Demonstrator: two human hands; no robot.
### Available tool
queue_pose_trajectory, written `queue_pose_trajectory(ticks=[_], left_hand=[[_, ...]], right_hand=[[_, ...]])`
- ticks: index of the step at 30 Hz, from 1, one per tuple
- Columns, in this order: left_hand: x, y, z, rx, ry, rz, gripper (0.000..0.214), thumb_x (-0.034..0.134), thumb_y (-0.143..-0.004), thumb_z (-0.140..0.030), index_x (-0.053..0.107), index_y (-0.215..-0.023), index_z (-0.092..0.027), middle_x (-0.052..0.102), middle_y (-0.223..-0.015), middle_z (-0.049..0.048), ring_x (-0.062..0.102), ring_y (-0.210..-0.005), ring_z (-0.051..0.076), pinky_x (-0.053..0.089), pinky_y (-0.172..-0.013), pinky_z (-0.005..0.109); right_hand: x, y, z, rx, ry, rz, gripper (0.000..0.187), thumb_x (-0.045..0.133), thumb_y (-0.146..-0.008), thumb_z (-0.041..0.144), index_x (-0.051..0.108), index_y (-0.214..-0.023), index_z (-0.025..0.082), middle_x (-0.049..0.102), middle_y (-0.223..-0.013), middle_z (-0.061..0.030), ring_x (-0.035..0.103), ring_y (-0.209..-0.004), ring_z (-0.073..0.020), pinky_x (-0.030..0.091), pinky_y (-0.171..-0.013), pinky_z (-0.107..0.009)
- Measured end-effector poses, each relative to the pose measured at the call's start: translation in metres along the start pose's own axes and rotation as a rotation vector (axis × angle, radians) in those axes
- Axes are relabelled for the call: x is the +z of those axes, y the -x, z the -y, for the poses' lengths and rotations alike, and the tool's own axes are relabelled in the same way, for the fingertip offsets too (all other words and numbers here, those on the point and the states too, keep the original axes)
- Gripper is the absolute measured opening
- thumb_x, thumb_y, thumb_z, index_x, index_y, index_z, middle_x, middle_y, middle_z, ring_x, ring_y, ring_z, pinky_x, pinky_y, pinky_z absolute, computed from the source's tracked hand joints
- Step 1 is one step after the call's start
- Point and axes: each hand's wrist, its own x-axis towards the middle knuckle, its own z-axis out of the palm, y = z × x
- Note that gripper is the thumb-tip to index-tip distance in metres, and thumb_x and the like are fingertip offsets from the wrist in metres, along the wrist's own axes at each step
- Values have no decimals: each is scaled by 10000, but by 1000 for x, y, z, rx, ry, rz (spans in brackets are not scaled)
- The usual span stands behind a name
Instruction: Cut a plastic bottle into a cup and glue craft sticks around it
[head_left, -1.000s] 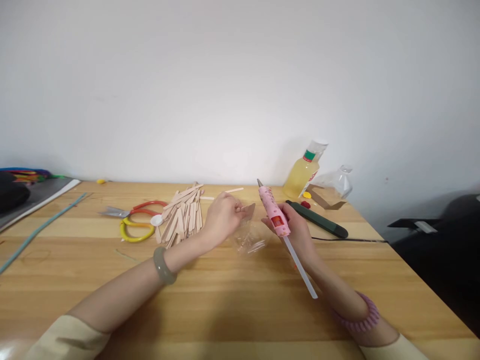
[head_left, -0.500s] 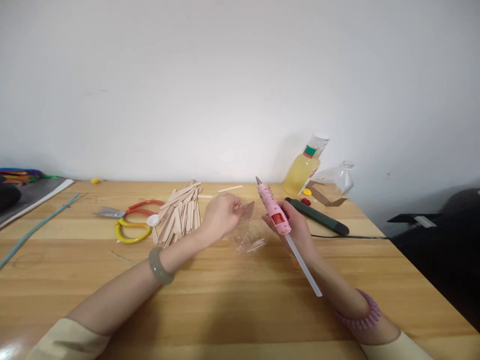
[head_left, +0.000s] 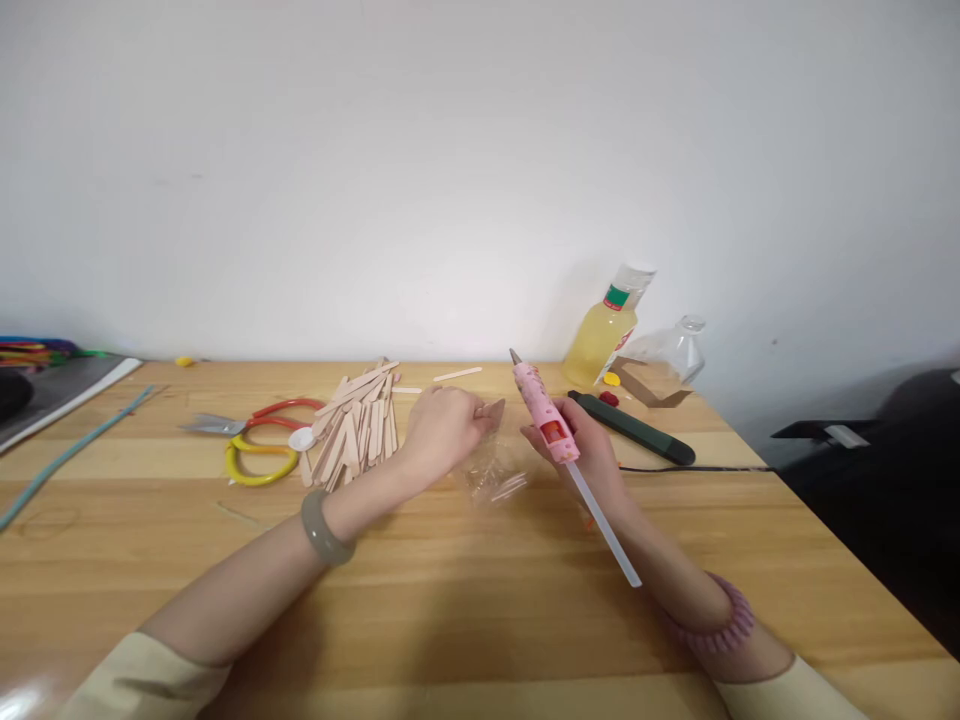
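In my right hand (head_left: 589, 450) is a pink glue gun (head_left: 541, 405), its metal nozzle pointing up and away. A long translucent glue stick (head_left: 606, 525) juts out of its rear end. The fingers of my left hand (head_left: 446, 425) pinch a small flat brownish piece (head_left: 493, 412), partly covered by the fingers. Just below, a crumpled-looking clear plastic piece (head_left: 487, 475) lies on the table; its exact kind is unclear. Left of that hand is a loose pile of wooden craft sticks (head_left: 360, 430).
Scissors (head_left: 262, 440) with red and yellow handles lie left of the pile. At the back right are a bottle of yellow liquid (head_left: 596, 345), a cut clear bottle top (head_left: 679, 355) and a dark green tool (head_left: 637, 430). A blue-green cord (head_left: 75, 455) runs along the left.
My left hand has turned slightly over the brownish piece, its fingers now lower. The glue gun stays in my right hand. The whole view has shifted a little.
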Motion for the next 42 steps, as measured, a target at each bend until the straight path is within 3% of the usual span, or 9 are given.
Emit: queue_pose_trajectory(ticks=[6,16,23,26,29,33,36,38,42], left_hand=[[1,-1,1,-8,35,17,370,473,-830,-338,553,-501,-189,561,-490,31,526,-556,187,319,-596,280],[-1,0,-3,14,102,-2,357,458,-827,-265,538,-489,-184,543,-462,-11,439,-456,122,355,-893,352],[-4,-2,-4,45,58,17,364,422,-828,-266,552,-499,-181,605,-522,21,564,-576,172,318,-948,444],[-5,-6,-2,27,95,33,214,515,-781,-320,660,-696,-187,700,-717,61,626,-742,229,346,-938,448],[-13,-10,8,23,383,54,347,484,-819,-400,642,-1032,-176,699,-1014,84,625,-930,223,428,-892,356],[-31,-13,37,231,531,-56,315,368,-870,-200,662,-984,-196,685,-1054,40,582,-1046,174,429,-936,330],[-44,-10,57,558,287,-80,425,346,-765,-1,687,-873,-232,674,-1052,0,476,-1170,176,399,-984,353],[-50,-8,64,733,86,-34,492,356,-723,47,680,-937,-254,641,-1126,-8,414,-1226,195,359,-1022,386],[-53,-6,65,876,-170,91,497,449,-751,37,625,-1071,-300,548,-1285,5,319,-1315,241,180,-1099,506]], right_hand=[[1,-1,-7,-36,-18,-6,206,609,-768,383,514,-808,204,536,-678,28,460,-595,-141,319,-547,-249],[2,-1,-7,-22,-15,-3,217,585,-772,406,513,-813,205,556,-690,17,479,-608,-153,327,-547,-255],[2,0,-1,1,-28,-18,204,591,-773,392,513,-797,205,536,-671,24,473,-598,-145,336,-541,-246],[1,0,-1,-4,-29,-23,202,587,-775,391,511,-793,204,531,-670,24,473,-602,-146,339,-544,-249],[2,0,-2,-8,-31,-26,215,597,-765,402,513,-788,205,532,-679,23,475,-615,-147,351,-560,-256],[4,-3,-6,0,-42,-55,273,609,-741,459,508,-749,206,518,-657,20,467,-606,-151,366,-556,-269],[3,-5,-8,21,-58,-104,279,602,-741,475,526,-767,208,535,-665,16,484,-618,-160,375,-556,-279],[0,-7,-7,35,-72,-145,278,591,-749,475,548,-814,209,558,-700,6,502,-645,-169,385,-567,-290],[-10,-8,0,57,-101,-212,295,581,-742,479,575,-873,215,572,-726,-18,516,-654,-189,403,-571,-323]])
